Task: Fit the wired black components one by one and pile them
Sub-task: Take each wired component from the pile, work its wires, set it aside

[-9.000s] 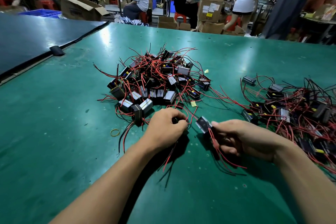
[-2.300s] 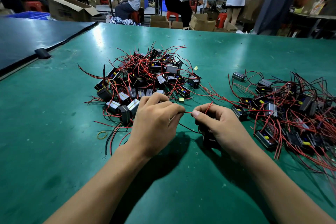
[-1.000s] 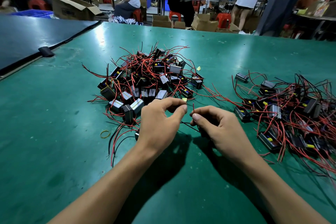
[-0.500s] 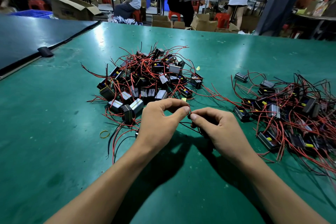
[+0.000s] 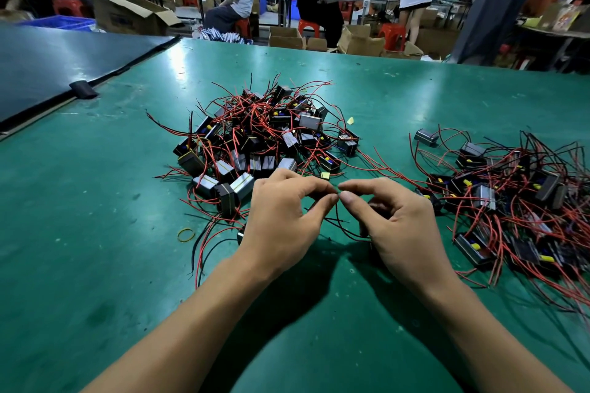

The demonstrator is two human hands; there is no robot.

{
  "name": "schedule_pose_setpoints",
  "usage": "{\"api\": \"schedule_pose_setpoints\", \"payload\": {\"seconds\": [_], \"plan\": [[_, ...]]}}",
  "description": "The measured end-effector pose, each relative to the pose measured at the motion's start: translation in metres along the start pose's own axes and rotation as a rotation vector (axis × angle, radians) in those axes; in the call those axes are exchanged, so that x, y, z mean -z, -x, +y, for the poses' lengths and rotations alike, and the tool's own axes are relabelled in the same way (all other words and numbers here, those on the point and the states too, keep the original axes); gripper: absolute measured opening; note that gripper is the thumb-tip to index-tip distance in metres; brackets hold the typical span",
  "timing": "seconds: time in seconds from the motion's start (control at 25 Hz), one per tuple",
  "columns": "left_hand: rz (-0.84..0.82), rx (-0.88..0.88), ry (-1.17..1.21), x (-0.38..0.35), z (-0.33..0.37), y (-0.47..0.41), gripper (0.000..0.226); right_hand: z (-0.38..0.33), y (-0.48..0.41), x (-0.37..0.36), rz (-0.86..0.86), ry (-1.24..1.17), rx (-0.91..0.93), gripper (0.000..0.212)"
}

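Step in hand: joining or fitting leads on one unit, piling not yet reached. Left hand (image 5: 281, 217) and right hand (image 5: 399, 226) meet tip to tip at near centre of the green table (image 5: 95, 201), each with thumb and forefinger pinched narrow on the end of a thin black lead (image 5: 339, 223). The lead loops down and runs under the right palm. The joint itself is too small to read. A dark body under the right hand's curled fingers is likely the black component (image 5: 378, 206), mostly hidden. Centre pile (image 5: 265, 137) sits just beyond the hands, right pile (image 5: 510, 195) just right of the right hand; can't tell which holds finished units. Next move probably needs fine fingertip alignment and a steady pinch, with the loose red wires nearby kept from snagging. Then the unit goes onto a pile.
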State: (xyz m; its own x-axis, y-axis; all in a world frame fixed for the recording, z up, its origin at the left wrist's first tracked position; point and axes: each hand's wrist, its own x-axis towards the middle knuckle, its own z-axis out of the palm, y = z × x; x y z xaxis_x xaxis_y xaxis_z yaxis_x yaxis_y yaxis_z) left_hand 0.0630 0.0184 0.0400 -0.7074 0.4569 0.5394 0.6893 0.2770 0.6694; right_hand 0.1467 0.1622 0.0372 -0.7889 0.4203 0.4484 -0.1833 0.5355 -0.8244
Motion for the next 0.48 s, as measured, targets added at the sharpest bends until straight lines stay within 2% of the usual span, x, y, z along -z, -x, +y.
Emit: {"api": "schedule_pose_setpoints", "payload": {"seconds": [0.24,0.32,0.4,0.48], "plan": [[0.005,-0.149,-0.187,0.000,-0.003,0.000,0.014,0.001,0.000,0.000,0.016,0.294,0.237,0.002],[0.002,-0.161,-0.202,-0.001,-0.003,0.001,0.013,0.001,0.001,-0.004,0.023,0.359,0.241,0.006],[0.008,-0.180,-0.219,-0.001,-0.003,0.002,0.012,-0.002,0.002,-0.009,0.014,0.299,0.093,0.016],[0.020,-0.227,-0.250,-0.002,-0.003,0.003,0.010,-0.004,-0.002,-0.012,-0.002,0.167,-0.146,0.023]]}}
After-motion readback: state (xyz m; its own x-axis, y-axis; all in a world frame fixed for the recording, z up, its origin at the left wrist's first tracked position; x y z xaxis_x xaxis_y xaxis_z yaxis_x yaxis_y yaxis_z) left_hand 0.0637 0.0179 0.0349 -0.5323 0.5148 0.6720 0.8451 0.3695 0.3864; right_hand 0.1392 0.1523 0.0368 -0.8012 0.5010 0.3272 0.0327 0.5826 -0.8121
